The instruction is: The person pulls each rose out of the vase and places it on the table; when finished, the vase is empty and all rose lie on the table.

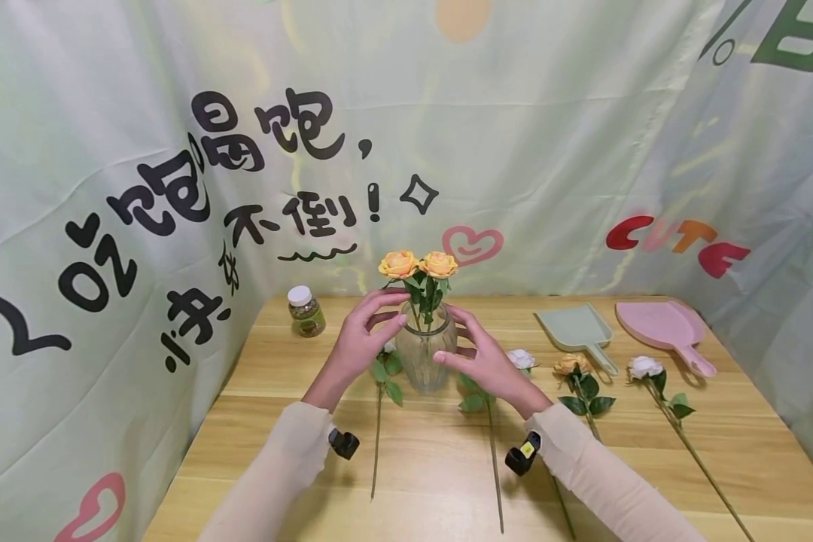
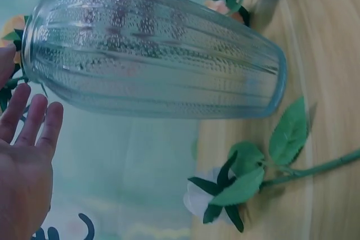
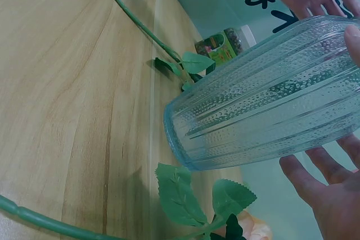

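A clear ribbed glass vase (image 1: pixel 425 357) stands upright on the wooden table (image 1: pixel 433 467). Two yellow-orange artificial roses (image 1: pixel 418 265) rise from its mouth. To the left of the rim is my left hand (image 1: pixel 364 331), its fingers spread beside the rose stems; the left wrist view shows these fingers (image 2: pixel 38 119) apart from the glass. My right hand (image 1: pixel 491 366) flanks the vase on the other side, thumb across its front. Its loosely extended fingers (image 3: pixel 318 173) reach the glass edge in the right wrist view; whether they press on it is unclear.
White artificial roses (image 1: pixel 520 359) and an orange one (image 1: pixel 573 365) lie around the vase, stems toward the front. A white-lidded jar (image 1: pixel 306 312) stands back left. Grey (image 1: pixel 574 327) and pink (image 1: pixel 660 324) dustpans lie back right. Printed curtains (image 1: pixel 549 150) enclose the table.
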`<move>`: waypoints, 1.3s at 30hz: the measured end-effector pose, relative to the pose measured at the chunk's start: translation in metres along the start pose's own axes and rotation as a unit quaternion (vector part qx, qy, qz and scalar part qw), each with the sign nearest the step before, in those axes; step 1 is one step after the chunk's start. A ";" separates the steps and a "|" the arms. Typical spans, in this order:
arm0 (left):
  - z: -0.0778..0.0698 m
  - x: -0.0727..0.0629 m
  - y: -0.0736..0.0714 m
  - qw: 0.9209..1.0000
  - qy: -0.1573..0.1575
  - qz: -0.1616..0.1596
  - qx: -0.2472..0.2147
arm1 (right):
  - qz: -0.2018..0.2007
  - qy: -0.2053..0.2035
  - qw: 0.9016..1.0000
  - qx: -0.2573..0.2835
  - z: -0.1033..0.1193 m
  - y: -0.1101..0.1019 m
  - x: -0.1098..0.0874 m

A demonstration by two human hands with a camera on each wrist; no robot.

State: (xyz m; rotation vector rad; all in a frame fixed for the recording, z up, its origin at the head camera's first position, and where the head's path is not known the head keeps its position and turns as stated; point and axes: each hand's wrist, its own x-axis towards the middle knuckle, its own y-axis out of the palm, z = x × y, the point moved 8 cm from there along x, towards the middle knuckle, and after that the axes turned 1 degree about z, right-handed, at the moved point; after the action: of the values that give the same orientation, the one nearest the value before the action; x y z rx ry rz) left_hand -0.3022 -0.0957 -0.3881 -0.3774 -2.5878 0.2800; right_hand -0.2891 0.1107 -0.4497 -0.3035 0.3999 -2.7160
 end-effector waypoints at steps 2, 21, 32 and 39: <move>-0.001 0.003 0.004 1.000 0.001 0.007 0.008 | 0.000 -0.001 1.000 0.000 0.000 0.000 0.000; -0.006 0.014 0.010 0.998 -0.006 -0.024 0.064 | 0.001 0.001 1.000 0.005 -0.002 -0.002 0.000; -0.027 0.020 -0.002 0.995 0.047 -0.077 0.042 | -0.001 -0.004 1.000 0.008 0.000 0.000 -0.001; -0.036 0.020 -0.014 0.985 0.059 -0.156 0.046 | 0.000 0.001 1.000 0.012 0.000 0.000 0.000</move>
State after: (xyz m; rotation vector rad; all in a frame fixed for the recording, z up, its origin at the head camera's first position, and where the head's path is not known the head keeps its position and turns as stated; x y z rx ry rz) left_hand -0.3034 -0.0977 -0.3449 0.0448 -2.4606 0.2553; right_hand -0.2888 0.1107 -0.4502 -0.2955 0.3680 -2.7195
